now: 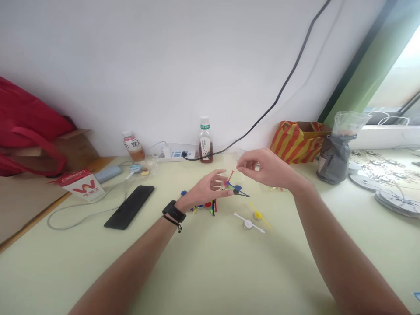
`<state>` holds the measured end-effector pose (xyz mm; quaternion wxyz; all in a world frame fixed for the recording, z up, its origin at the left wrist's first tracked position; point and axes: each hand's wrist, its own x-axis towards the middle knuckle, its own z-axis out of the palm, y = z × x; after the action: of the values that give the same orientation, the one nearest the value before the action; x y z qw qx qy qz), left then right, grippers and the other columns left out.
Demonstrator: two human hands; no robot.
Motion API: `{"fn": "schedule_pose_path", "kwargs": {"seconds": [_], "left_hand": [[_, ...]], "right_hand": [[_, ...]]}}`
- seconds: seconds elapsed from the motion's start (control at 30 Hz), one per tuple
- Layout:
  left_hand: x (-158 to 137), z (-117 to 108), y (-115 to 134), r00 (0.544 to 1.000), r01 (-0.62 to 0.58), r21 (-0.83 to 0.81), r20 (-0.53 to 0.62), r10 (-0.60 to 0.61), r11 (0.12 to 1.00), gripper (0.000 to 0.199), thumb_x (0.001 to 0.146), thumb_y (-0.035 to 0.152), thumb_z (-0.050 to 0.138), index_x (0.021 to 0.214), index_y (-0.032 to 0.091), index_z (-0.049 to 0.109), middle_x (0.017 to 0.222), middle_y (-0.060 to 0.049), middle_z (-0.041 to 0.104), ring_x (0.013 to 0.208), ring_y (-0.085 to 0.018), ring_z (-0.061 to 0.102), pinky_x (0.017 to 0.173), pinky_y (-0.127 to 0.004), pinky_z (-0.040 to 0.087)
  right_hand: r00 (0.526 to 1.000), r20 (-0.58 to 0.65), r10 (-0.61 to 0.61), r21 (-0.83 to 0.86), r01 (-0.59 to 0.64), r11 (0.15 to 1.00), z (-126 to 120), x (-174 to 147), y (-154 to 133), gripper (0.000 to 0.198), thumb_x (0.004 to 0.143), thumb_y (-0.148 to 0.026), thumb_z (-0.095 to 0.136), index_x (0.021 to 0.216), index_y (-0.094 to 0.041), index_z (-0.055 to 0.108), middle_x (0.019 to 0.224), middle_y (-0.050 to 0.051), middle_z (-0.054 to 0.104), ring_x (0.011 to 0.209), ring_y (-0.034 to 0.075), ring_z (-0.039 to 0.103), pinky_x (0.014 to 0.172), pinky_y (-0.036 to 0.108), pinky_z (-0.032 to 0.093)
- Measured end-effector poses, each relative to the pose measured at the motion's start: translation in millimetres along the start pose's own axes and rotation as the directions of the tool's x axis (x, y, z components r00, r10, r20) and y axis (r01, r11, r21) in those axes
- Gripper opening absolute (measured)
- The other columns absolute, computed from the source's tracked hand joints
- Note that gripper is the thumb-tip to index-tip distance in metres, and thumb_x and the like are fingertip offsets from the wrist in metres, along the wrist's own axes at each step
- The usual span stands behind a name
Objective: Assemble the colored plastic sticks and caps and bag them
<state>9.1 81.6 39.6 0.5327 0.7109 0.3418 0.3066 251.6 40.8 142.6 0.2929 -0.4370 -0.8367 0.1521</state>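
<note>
My left hand (211, 187) hovers over the table with thumb and fingers curved apart, holding nothing that I can see. Close to its thumb tip are a black arrow-shaped plastic spinner (236, 192) and a blue spinner (238, 187). A red arrow piece (231, 176) stands out between the hands. My right hand (267, 167) is raised, thumb and fingertips pinched together; whatever lies in the pinch cannot be made out. Nearer me lie a white spinner (248, 224) and a yellow spinner (258, 215). Several coloured spinners are partly hidden beneath my left hand and wrist.
A black phone (129, 207), a red-and-white box (85, 187) and cables lie left. A brown-liquid bottle (206, 142) stands before a power strip (167, 154). To the right are a striped bag (297, 142), a grey bag (334, 159) and stacked discs (397, 202).
</note>
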Motion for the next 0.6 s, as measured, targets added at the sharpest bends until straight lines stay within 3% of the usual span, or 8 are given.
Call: {"fn": "schedule_pose_path", "kwargs": {"seconds": [0.13, 0.23, 0.33, 0.47, 0.6], "left_hand": [[3, 8, -3, 0.998, -0.032, -0.013, 0.051, 0.033, 0.999, 0.059, 0.079, 0.045, 0.085, 0.128, 0.018, 0.066, 0.110, -0.012, 0.075, 0.097, -0.026, 0.074, 0.091, -0.041, 0.056], [2, 11, 1, 0.994, -0.106, -0.025, 0.006, 0.106, 0.994, 0.042, 0.080, 0.042, 0.085, 0.110, 0.017, 0.069, 0.107, -0.011, 0.076, 0.095, -0.024, 0.074, 0.090, -0.039, 0.056], [0, 14, 3, 0.994, -0.098, -0.110, 0.027, 0.102, 0.989, 0.044, 0.077, 0.038, 0.088, 0.109, 0.019, 0.065, 0.109, -0.010, 0.075, 0.101, -0.024, 0.074, 0.090, -0.037, 0.056], [0, 18, 0, 0.996, 0.030, -0.082, 0.083, -0.023, 0.996, 0.050, 0.081, 0.046, 0.083, 0.120, 0.019, 0.067, 0.103, -0.011, 0.075, 0.092, -0.023, 0.073, 0.078, -0.033, 0.059], [4, 14, -3, 0.995, 0.063, -0.129, -0.064, -0.072, 0.990, 0.052, 0.083, 0.054, 0.079, 0.121, 0.020, 0.068, 0.113, -0.013, 0.074, 0.093, -0.023, 0.073, 0.076, -0.034, 0.062]], "right_hand": [[0.999, 0.022, 0.023, 0.004, -0.023, 1.000, -6, -4, -9, 0.014, 0.089, -0.032, 0.066, 0.088, -0.023, 0.076, 0.080, 0.002, 0.074, 0.067, 0.016, 0.065, 0.061, 0.027, 0.048], [0.994, 0.049, 0.101, -0.027, -0.100, 0.995, -9, -6, -13, 0.017, 0.090, -0.038, 0.066, 0.089, -0.024, 0.076, 0.069, -0.001, 0.070, 0.056, 0.014, 0.061, 0.052, 0.027, 0.042], [0.997, 0.051, 0.066, -0.042, -0.064, 0.997, -7, -6, -11, 0.016, 0.092, -0.034, 0.063, 0.087, -0.025, 0.075, 0.074, 0.000, 0.071, 0.063, 0.016, 0.064, 0.057, 0.028, 0.045], [1.000, 0.005, -0.024, -0.028, 0.025, 0.999, -1, -2, -10, 0.013, 0.092, -0.032, 0.062, 0.091, -0.024, 0.072, 0.092, 0.003, 0.075, 0.079, 0.019, 0.067, 0.068, 0.030, 0.049], [0.981, -0.177, 0.080, -0.090, -0.097, 0.991, -6, -3, -5, 0.017, 0.092, -0.039, 0.062, 0.095, -0.023, 0.066, 0.088, 0.003, 0.072, 0.069, 0.017, 0.063, 0.062, 0.029, 0.044]]}}
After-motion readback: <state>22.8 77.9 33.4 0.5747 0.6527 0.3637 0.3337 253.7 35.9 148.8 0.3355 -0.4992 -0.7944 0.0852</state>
